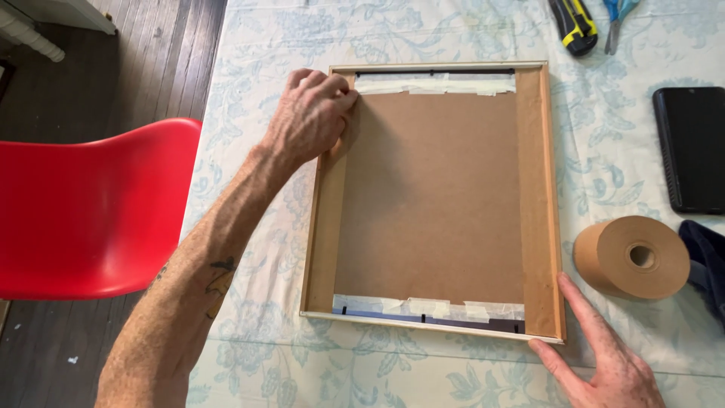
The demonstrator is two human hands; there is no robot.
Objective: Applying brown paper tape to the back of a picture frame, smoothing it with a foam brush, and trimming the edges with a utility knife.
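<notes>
A wooden picture frame (558,204) lies face down on a table with a pale blue floral cloth (257,75). Its brown backing board (430,196) is held by whitish tape strips along the top and bottom, with brown paper tape (532,196) down the right side and another strip down the left. My left hand (310,113) presses with bent fingers on the frame's upper left corner, over the left tape strip. My right hand (604,355) rests flat by the frame's lower right corner, index finger and thumb touching the edge. Neither hand holds anything.
A roll of brown paper tape (630,257) lies right of the frame. A black phone (691,147) is at the right edge, dark cloth (706,261) below it. A yellow-black utility knife (574,26) and blue-handled scissors (615,19) lie at the top. A red chair (91,211) stands to the left.
</notes>
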